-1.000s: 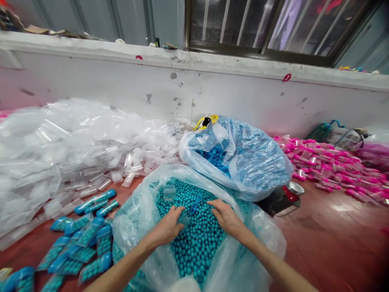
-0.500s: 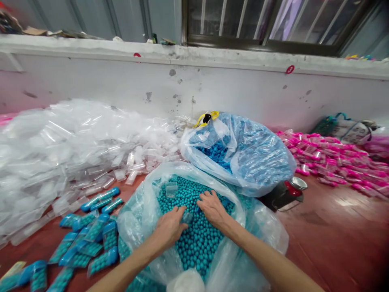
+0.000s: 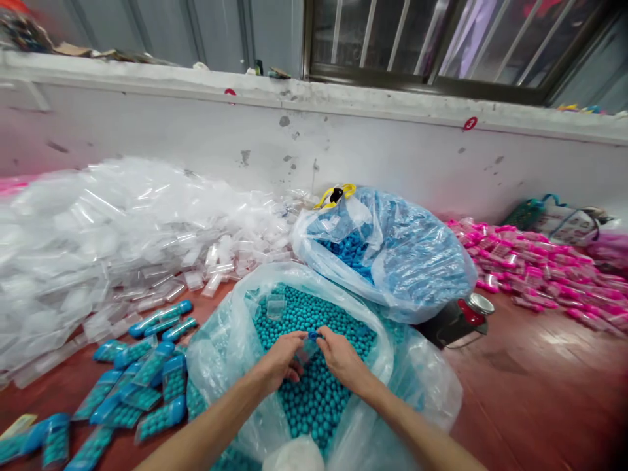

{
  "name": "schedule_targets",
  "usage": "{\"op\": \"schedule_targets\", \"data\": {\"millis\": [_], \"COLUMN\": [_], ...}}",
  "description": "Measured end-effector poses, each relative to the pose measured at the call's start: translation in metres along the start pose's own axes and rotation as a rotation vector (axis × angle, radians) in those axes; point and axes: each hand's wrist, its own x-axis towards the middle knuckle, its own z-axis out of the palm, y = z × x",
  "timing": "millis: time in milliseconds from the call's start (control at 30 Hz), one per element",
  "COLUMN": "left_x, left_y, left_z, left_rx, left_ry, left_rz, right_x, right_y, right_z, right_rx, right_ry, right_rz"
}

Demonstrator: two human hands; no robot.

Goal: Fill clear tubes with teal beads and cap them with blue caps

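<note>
R grip [image 3: 339,353], blue pc [image 3: 313,335] at fingertips [image 3: 322,332]

Window [image 3: 429,49]: far, right of centre, dark frame, pale bars [image 3: 367,33].
Wall [image 3: 392,154]: white, with grey stains [image 3: 284,121].
Ledge [image 3: 147,77]: above the wall, bearing a round red mark [image 3: 470,123] with number 3.
Pink packs [image 3: 534,268]: heaped at right upon the red floor [image 3: 534,386].
Dark container [image 3: 449,325]: nearer than these packs, silver top [image 3: 479,303].

In the frame's lower middle, a cap [image 3: 313,335] and case [image 3: 307,354] are between my left hand [image 3: 281,358] and right hand [image 3: 339,354], above beads [image 3: 318,412] in a bag [image 3: 260,418]. Behind it, before the wall [image 3: 387,147], sits a sack [image 3: 422,261]. Packets [image 3: 161,419] lie on the floor [image 3: 544,386] at lower left, containers [image 3: 122,222] heaped behind; tubes [image 3: 532,269] lie at right.
</note>
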Motion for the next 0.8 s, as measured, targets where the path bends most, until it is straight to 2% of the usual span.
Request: {"op": "schedule_targets", "data": {"millis": [67, 133, 267, 333, 400, 467, 567, 667, 800], "left_x": [0.003, 0.002, -0.01, -0.015, -0.015, -0.008, 0.011, 0.024, 0.016], "left_y": [-0.003, -0.005, 0.005, 0.014, 0.022, 0.025, 0.024, 0.017, 0.006], "left_z": [-0.002, -0.007, -0.025, -0.03, -0.028, -0.019, 0.003, 0.018, 0.016], "left_rx": [0.002, 0.163, 0.837, 1.107, 1.258, 1.242, 1.016, 0.847, 0.602], "left_ry": [0.055, 0.138, 0.261, 0.249, 0.175, 0.059, -0.029, 0.032, 0.2], "left_rz": [0.031, 0.146, 0.421, 0.486, 0.56, 0.631, 0.643, 0.617, 0.613], "right_x": [-0.002, -0.006, -0.019, -0.023, -0.023, -0.023, -0.021, -0.022, -0.027], "right_y": [0.005, 0.01, 0.011, 0.011, 0.013, 0.019, 0.028, 0.034, 0.037], "right_z": [0.001, -0.004, -0.025, -0.031, -0.033, -0.029, -0.023, -0.024, -0.035], "right_rx": [0.115, 0.139, -0.126, -0.23, -0.205, -0.099, 0.074, 0.216, 0.247], "right_ry": [-0.04, -0.061, -0.101, -0.133, -0.132, -0.108, -0.075, -0.025, -0.002], "right_rz": [-0.02, -0.056, -0.016, -0.001, -0.028, -0.056, -0.056, 0.004, 0.027]}}
